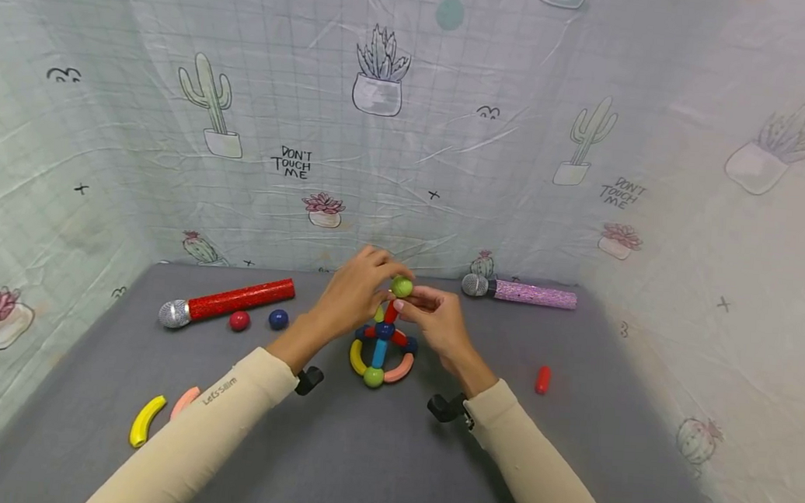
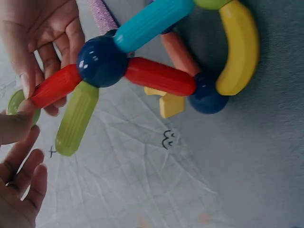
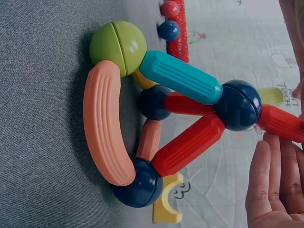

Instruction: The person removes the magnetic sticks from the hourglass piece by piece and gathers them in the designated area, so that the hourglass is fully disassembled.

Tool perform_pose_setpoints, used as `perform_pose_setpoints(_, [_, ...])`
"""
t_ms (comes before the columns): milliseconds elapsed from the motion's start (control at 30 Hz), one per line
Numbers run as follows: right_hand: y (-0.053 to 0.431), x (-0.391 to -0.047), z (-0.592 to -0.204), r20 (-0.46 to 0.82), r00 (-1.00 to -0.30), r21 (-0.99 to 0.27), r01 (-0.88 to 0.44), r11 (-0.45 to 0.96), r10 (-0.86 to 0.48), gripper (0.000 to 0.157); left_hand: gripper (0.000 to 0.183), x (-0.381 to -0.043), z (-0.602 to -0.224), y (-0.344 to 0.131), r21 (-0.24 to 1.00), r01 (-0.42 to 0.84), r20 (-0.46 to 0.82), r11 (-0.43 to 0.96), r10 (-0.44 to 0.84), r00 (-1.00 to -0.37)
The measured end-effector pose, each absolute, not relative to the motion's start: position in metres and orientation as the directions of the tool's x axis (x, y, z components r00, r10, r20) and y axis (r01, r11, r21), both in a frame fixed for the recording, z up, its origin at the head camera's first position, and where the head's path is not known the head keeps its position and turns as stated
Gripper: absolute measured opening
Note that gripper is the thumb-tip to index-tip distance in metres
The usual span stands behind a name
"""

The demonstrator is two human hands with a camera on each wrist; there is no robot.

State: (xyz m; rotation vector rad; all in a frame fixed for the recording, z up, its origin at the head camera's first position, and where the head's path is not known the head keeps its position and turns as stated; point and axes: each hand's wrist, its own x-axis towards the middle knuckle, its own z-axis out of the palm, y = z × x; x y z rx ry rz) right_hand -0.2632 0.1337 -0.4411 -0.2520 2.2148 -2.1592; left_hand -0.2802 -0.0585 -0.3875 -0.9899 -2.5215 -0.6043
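Observation:
Between both hands stands a magnetic ball-and-rod structure. Its base ring has curved yellow and pink rods, navy balls and a green ball. Blue and red rods lean up to a central navy ball. From that ball rise a red rod and a light green rod with a free end. My right hand pinches the upright red rod near its top. My left hand holds the upper green ball at the rod's end, partly covered by the thumb in the left wrist view.
A red toy microphone, red ball and blue ball lie left. Curved yellow and pink rods lie near the left sleeve. A pink-purple microphone and short red rod lie right.

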Motion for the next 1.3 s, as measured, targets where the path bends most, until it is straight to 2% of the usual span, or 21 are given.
perform_pose_setpoints(167, [0.133, -0.264, -0.442, 0.107, -0.982, -0.994, -0.112, 0.019, -0.154, 0.028, 0.038, -0.277, -0.396, -0.062, 0.271, 0.688, 0.529, 0.673, 0.493, -0.691])
perform_pose_setpoints(500, [0.133, -0.264, -0.441, 0.120, -0.976, -0.992, -0.127, 0.025, -0.179, 0.031, 0.039, -0.275, -0.406, -0.094, 0.421, 0.597, 0.571, 0.683, 0.312, -0.759])
perform_pose_setpoints(833, [0.135, -0.261, -0.440, 0.125, -0.974, -0.989, -0.137, 0.051, -0.190, 0.032, 0.037, -0.292, -0.434, -0.163, 0.465, 0.396, 0.431, 0.792, 0.188, -0.883])
perform_pose_setpoints(967, [0.136, -0.261, -0.441, 0.117, -0.974, -0.989, -0.132, 0.070, -0.193, 0.033, 0.033, -0.300, -0.449, -0.183, 0.437, 0.339, 0.341, 0.833, 0.195, -0.920])
perform_pose_setpoints(1300, [0.136, -0.260, -0.440, 0.115, -0.974, -0.986, -0.136, 0.096, -0.193, 0.034, 0.029, -0.305, -0.468, -0.198, 0.259, 0.318, 0.242, 0.912, 0.258, -0.935])
